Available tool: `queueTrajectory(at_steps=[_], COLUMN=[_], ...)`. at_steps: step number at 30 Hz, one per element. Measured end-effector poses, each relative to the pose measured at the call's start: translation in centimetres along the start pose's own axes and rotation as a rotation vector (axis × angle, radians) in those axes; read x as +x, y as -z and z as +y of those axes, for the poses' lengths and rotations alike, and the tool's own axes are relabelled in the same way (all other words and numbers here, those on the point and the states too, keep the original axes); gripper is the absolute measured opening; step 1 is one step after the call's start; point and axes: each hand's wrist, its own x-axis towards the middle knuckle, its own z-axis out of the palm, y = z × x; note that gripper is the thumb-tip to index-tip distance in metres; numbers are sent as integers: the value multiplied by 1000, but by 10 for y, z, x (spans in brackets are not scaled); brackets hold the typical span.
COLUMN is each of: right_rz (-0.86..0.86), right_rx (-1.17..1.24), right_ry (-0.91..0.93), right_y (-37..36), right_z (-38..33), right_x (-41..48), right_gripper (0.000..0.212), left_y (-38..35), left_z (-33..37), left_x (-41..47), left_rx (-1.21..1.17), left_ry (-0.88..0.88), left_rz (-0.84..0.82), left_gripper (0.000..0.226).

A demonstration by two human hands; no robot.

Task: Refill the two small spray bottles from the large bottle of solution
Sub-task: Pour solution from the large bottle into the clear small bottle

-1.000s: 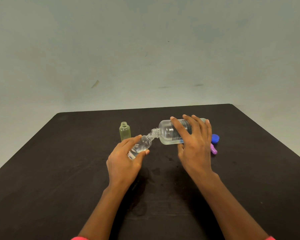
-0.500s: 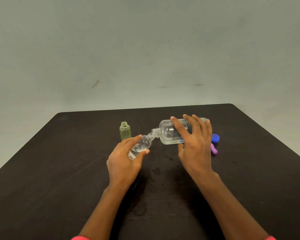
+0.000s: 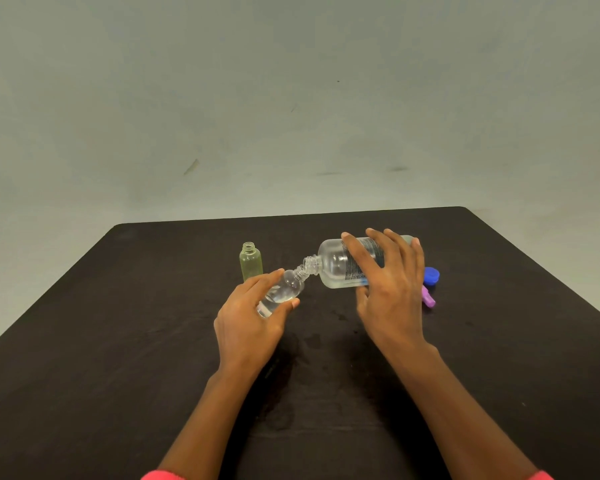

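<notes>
Two hands work over dark table, both bottles held off the surface. Left hand grips clear small bottle: index finger over the top side, thumb under the near side, curled round the body, other fingers hidden behind it. Bottle tilted, neck up and to the right, cap off. Clear liquid pooled in its lower part.

Right hand holds large bottle on its side, nearly level. Fingers spread apart across the labelled face, thumb tucked beneath the near edge, clamped on the body. Neck points left and slightly down, open. Its mouth meets the mouth of the clear small bottle, rims touching or almost; cannot tell which. No stream can be made out between them. Large bottle's base end is hidden behind the fingers.

Green small bottle stands upright on table, neck open, just behind left hand's fingers and left of the clear one. Contact with the index fingertip: cannot tell.

Blue cap sits on table behind right hand, partly hidden by it. Purple sprayer lies just in front of the cap, only its end showing past the hand.

Wet marks on table between the hands. Pink cuff at bottom edge on left arm, another on right. Plain grey wall behind table.
</notes>
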Motion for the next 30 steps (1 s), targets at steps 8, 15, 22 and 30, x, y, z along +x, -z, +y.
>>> queueTrajectory(at_steps=[8, 15, 22, 30], right_rz=[-5, -6, -10, -14], right_rx=[-1, -3, 1, 2], right_ry=[-3, -5, -9, -15], right_y=[1, 1, 1, 1], right_z=[1, 0, -1, -1], right_x=[0, 1, 0, 0], right_gripper=[84, 83, 83, 83], left_y=[0, -1, 0, 0], left_z=[-1, -1, -1, -1], left_x=[0, 1, 0, 1], left_rx=[1, -8, -22, -12], left_ry=[-14, -8, -8, -16], left_rz=[1, 1, 0, -3], left_gripper=[45, 45, 45, 45])
